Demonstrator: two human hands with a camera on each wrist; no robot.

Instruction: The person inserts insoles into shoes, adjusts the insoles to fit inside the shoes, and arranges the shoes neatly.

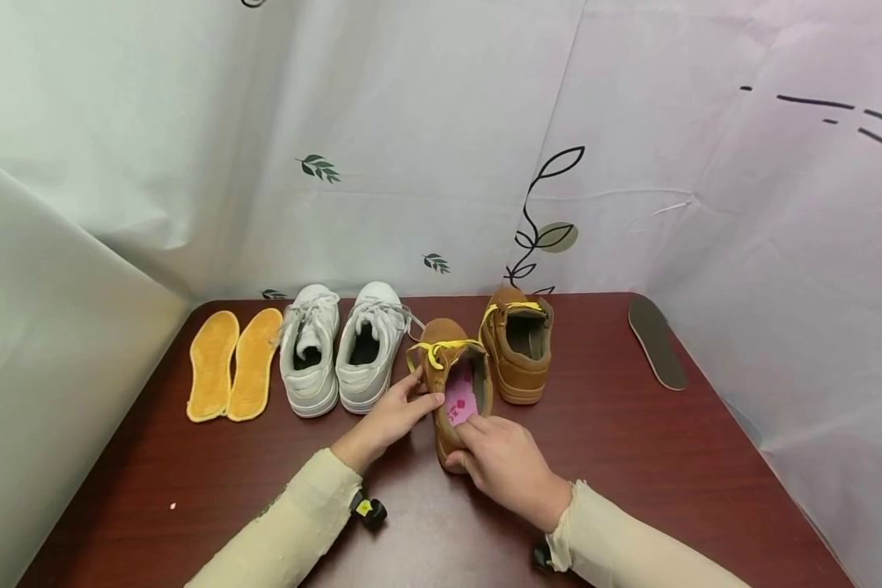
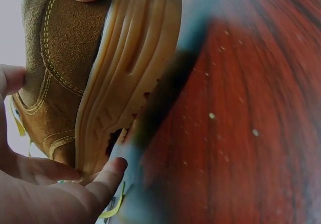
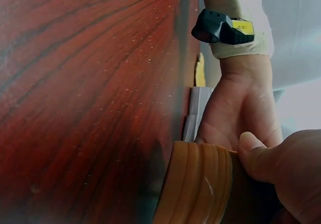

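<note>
A brown suede shoe (image 1: 444, 335) with yellow laces stands at the middle of the table, toe pointing away, heel towards me. Inside it lies a pink insole (image 1: 459, 400) with red print. My left hand (image 1: 393, 416) grips the shoe's left side, thumb at the opening's edge and fingers along the outer wall. At the heel is my right hand (image 1: 507, 465), its thumb (image 3: 256, 153) against the outside of the heel and its fingers reaching into the opening over the insole's rear. Those fingertips are hidden inside the shoe. The left wrist view shows the thick tan sole (image 2: 125, 68) tilted.
The matching brown shoe (image 1: 522, 371) stands just right. To the left are two white sneakers (image 1: 309, 384) (image 1: 363, 388) and a pair of orange insoles (image 1: 211, 367) (image 1: 251, 376). A dark insole (image 1: 656, 343) lies at the table's right edge. White curtains (image 1: 412, 122) hang around the table.
</note>
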